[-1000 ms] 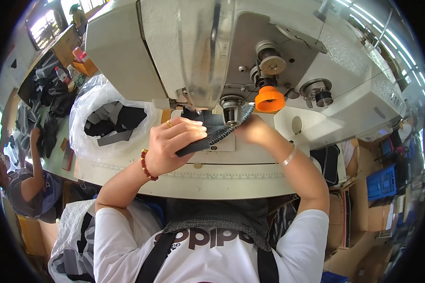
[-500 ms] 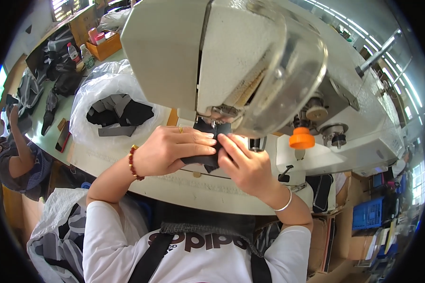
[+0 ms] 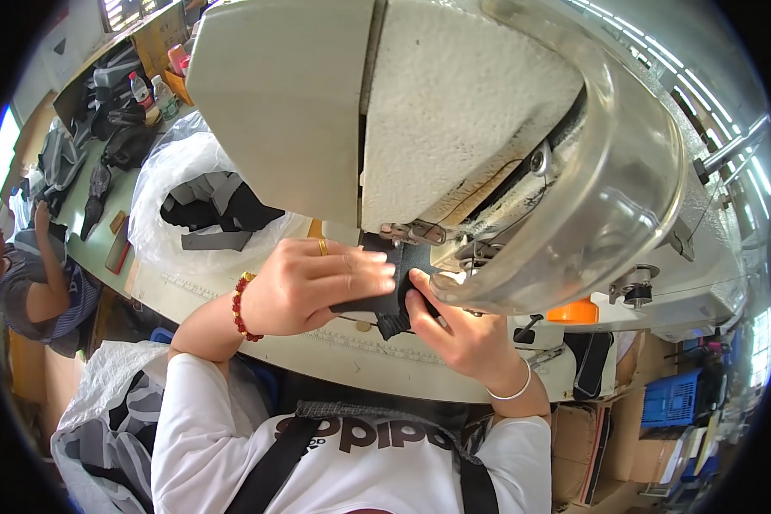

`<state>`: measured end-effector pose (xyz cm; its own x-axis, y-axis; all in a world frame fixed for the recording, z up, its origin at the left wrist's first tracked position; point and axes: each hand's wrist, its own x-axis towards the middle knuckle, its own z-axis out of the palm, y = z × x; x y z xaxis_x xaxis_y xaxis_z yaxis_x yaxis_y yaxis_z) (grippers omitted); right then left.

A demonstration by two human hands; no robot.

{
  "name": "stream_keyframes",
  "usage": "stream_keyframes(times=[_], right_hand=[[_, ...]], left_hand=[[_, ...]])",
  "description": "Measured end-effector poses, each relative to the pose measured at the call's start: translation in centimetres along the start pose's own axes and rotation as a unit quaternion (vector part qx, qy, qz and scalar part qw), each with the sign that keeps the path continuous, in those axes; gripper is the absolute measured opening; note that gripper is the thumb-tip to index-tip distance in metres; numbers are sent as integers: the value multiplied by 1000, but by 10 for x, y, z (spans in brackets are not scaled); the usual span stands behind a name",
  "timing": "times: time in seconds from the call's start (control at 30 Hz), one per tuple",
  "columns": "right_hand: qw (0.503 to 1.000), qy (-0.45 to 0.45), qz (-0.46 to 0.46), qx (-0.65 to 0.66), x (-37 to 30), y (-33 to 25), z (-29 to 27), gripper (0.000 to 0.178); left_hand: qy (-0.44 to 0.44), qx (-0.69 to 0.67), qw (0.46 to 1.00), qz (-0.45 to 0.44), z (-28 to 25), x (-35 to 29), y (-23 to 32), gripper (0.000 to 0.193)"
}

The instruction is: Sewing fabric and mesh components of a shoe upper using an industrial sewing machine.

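Observation:
A black fabric piece (image 3: 414,257) lies under the needle area of a sewing machine (image 3: 274,103), with a folded lower part toward me. My left hand (image 3: 304,287) rests on its left side, fingers stretched out flat and close together; the thumb is hidden. On the right side, my right hand (image 3: 463,338) pinches the fabric's edge between thumb and forefinger, the other fingers curled. The metal presser foot area (image 3: 413,233) sits just beyond my fingertips. A clear curved guard (image 3: 608,188) partly covers the back of my right hand.
Left of the machine stands a white plastic bag (image 3: 154,214) of black and grey fabric pieces. Another sack (image 3: 94,403) of cut pieces is at lower left. A co-worker (image 3: 43,283) sits far left. An orange knob (image 3: 574,312) and a blue basket (image 3: 670,398) are at right.
The machine looks larger and nearer as my view has shifted. My right hand has drawn slightly nearer to me and away from my left, and more of the fabric shows between them.

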<state>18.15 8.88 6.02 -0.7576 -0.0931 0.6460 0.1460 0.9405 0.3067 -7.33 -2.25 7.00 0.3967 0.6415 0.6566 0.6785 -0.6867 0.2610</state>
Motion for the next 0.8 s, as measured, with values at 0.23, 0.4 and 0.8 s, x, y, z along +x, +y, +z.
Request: stream_keyframes(times=[0.23,0.4,0.8], right_hand=[[999,14,-20,44,-3,0,0,19],[998,31,-29,45,-4,-3,5,19],[997,10,-47,-68,-1,-7,5,42]], left_hand=[[-1,-9,999,46,9,-1,-1,28],[-27,-26,999,30,4,-1,-5,40],[24,83,996,37,8,2,9,28]])
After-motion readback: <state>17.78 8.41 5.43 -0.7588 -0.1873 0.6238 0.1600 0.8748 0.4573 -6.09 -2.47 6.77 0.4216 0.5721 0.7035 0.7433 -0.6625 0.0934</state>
